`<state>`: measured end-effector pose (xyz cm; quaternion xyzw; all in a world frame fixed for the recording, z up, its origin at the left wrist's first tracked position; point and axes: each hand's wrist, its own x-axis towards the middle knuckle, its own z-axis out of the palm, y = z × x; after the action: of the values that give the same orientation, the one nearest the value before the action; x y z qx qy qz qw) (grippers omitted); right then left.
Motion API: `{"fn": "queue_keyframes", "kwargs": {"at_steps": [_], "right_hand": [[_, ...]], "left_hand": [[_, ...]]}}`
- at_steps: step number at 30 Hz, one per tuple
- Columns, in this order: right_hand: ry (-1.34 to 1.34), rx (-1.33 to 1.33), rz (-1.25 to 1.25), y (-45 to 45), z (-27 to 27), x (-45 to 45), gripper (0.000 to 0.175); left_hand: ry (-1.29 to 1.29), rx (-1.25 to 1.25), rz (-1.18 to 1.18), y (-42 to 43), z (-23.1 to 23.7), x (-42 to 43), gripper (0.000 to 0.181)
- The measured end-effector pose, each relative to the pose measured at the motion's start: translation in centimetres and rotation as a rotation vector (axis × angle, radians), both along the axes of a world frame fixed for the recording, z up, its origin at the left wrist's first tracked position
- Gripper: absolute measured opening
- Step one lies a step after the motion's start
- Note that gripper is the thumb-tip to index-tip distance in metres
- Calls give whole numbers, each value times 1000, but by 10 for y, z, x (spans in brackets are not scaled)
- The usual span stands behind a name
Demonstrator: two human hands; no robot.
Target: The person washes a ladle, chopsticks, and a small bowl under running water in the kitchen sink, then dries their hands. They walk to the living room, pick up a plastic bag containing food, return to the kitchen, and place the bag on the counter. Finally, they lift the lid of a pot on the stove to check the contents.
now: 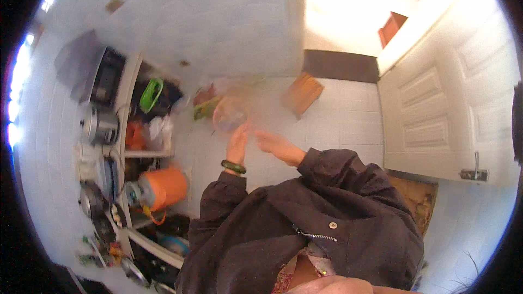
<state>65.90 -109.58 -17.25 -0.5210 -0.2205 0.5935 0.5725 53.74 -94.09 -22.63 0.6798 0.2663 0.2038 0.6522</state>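
Note:
My left hand [238, 143], with a dark green bangle on its wrist, reaches forward at the near rim of a round pinkish container [231, 115] low above or on the tiled floor. Blur hides whether the fingers touch it. The contents look pale and bluish and are too blurred to name. My right hand [278, 145] is just to the right, fingers extended towards the left hand, with nothing visible in it. Green and reddish items [205, 104], possibly vegetables, lie against the container's left side.
A wooden stool or block [303, 93] stands on the floor ahead to the right. Along the left are open shelves with a green plastic item [151, 95] and an orange cylinder [165, 189], and a counter with a rice cooker [100, 125]. A white panelled door [433, 94] stands at the right.

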Motion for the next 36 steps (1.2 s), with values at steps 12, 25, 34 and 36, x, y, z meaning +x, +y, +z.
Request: {"fn": "queue_keyframes", "kwargs": {"at_steps": [12, 25, 34, 36], "right_hand": [[-1195, -961, -854, -357, -79, 264, 41], [-361, -266, -1522, -321, 54, 467, 34], [-360, -91, -1435, -267, 67, 644, 29], [-348, -116, -1384, -249, 65, 689, 28]], "left_hand": [[768, 922, -219, 39, -10, 136, 45], [225, 602, -516, -75, 25, 580, 39], [-1, 569, -916, -106, 58, 785, 38], [25, 517, -883, -96, 53, 819, 38]]}}
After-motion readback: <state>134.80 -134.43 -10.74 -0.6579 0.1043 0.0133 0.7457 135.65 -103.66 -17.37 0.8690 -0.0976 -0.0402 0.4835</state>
